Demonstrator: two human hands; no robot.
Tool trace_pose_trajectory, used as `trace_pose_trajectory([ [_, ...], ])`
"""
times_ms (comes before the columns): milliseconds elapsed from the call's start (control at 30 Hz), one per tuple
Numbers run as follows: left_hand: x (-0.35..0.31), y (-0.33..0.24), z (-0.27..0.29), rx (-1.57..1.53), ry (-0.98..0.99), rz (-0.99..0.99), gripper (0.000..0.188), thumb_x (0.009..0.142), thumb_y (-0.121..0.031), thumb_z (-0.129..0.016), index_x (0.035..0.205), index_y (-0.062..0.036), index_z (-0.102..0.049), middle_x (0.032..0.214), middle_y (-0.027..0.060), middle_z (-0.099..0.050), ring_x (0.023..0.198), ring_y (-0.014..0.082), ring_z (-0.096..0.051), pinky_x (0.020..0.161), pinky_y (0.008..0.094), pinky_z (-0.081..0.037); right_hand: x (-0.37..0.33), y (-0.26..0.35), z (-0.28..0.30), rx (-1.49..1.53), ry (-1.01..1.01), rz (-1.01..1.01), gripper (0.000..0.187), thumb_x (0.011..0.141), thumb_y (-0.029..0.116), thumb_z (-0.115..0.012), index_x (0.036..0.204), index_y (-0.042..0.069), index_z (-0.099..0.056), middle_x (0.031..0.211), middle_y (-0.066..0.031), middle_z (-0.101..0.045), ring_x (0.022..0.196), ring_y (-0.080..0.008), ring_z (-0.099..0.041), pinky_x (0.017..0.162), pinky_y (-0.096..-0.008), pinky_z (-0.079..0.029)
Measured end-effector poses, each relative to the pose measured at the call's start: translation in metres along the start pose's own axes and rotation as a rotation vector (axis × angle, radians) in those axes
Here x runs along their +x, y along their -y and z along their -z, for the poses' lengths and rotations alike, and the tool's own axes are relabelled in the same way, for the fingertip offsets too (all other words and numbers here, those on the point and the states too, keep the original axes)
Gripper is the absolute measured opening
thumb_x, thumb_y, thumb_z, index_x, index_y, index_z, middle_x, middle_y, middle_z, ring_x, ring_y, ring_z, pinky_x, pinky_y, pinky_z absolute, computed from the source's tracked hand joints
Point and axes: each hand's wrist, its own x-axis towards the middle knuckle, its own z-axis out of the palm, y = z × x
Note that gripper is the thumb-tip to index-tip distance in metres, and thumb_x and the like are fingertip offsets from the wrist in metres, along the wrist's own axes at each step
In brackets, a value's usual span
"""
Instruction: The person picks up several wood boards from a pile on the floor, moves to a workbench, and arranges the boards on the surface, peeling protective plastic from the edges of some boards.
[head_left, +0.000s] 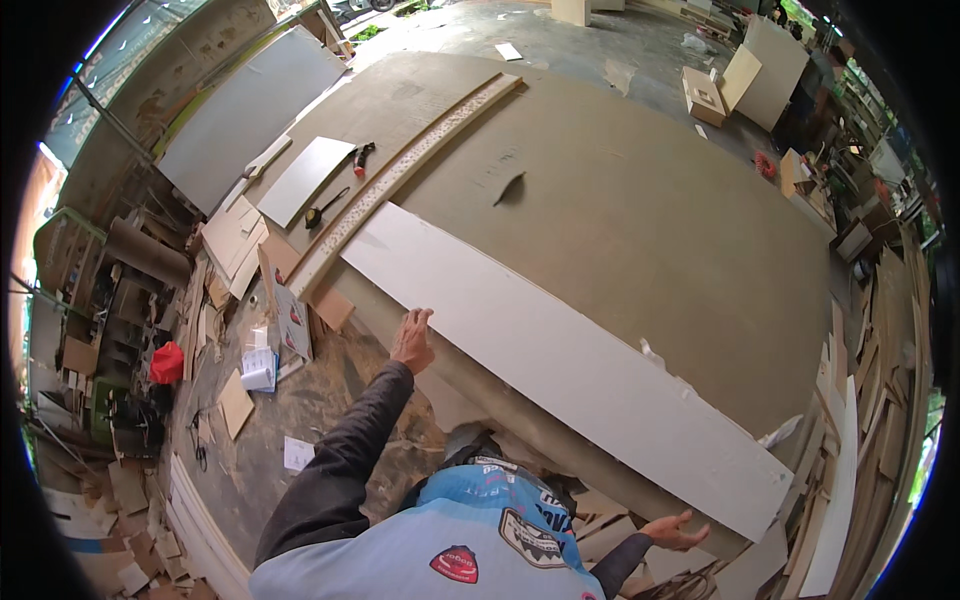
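Note:
A long white board (560, 350) lies aslant on a big brown-grey tabletop (650, 190), along the side nearest me. Its far left end meets a long narrow wooden strip (420, 150) that crosses the table. By the board's near edge, towards its left end, is my left hand (412, 342), its fingers extended and holding nothing; whether they touch the edge I cannot tell. My right hand (676, 532) is beside the near edge towards the right end, palm turned up, fingers spread and empty.
Left of the strip lie a tape measure (320, 210), a red-and-black hand tool (363, 160) and a white panel (308, 180). A dark curved piece (510, 189) rests mid-table. Stacked wood offcuts (870, 400) line the right; scraps and papers (260, 368) litter the floor at left.

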Motion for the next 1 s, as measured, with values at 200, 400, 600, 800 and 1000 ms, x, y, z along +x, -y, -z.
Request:
trace_pose_trajectory([
  [200,0.107,0.11,0.037,0.512,0.344,-0.17,0.115,0.068,-0.005,-0.075,0.165,-0.0186,-0.013,0.166,0.029,-0.01,0.154,0.0483,-0.017,0.119,0.062,-0.028,-0.16,0.161,-0.01,0.218,0.714,0.85,0.062,0.096,0.041,-0.067,0.146,0.007,-0.052,0.157,-0.0208,-0.041,0.145,-0.04,-0.037,0.119,-0.0566,-0.027],
  [400,0.149,0.139,0.047,0.59,0.503,-0.207,0.126,0.069,-0.004,-0.073,0.165,-0.0352,0.002,0.168,0.0279,0.003,0.152,0.0567,-0.007,0.109,0.08,-0.024,-0.236,0.206,-0.025,-0.289,0.844,1.067,0.074,0.094,0.054,-0.061,0.156,0.019,-0.043,0.168,-0.0115,-0.026,0.155,-0.0369,-0.02,0.123,-0.059,-0.016],
  [600,0.166,0.131,0.06,0.51,0.551,-0.258,0.132,0.064,-0.005,-0.078,0.164,-0.0416,-0.001,0.169,0.0248,0.006,0.153,0.0564,-0.003,0.109,0.081,-0.022,-0.234,0.21,-0.026,-0.317,0.847,1.092,0.073,0.094,0.055,-0.058,0.156,0.021,-0.043,0.169,-0.0086,-0.026,0.156,-0.0368,-0.017,0.123,-0.0592,-0.012],
  [800,0.184,0.137,0.059,0.505,0.521,-0.276,0.139,0.058,-0.005,-0.085,0.164,-0.0404,-0.003,0.17,0.0231,0.006,0.154,0.0539,-0.005,0.11,0.0793,-0.025,-0.234,0.226,-0.033,-0.261,0.883,1.089,0.071,0.091,0.049,-0.063,0.153,0.02,-0.048,0.168,-0.0067,-0.028,0.156,-0.0377,-0.016,0.123,-0.0595,-0.013],
  [1000,0.195,0.144,0.048,0.512,0.494,-0.279,0.138,0.058,-0.001,-0.083,0.164,-0.0409,-0.004,0.171,0.0209,0.006,0.154,0.0526,-0.005,0.11,0.0797,-0.025,-0.231,0.236,-0.04,-0.236,0.878,1.08,0.072,0.087,0.041,-0.071,0.152,0.019,-0.049,0.168,-0.0064,-0.028,0.156,-0.038,-0.016,0.123,-0.0593,-0.014],
])
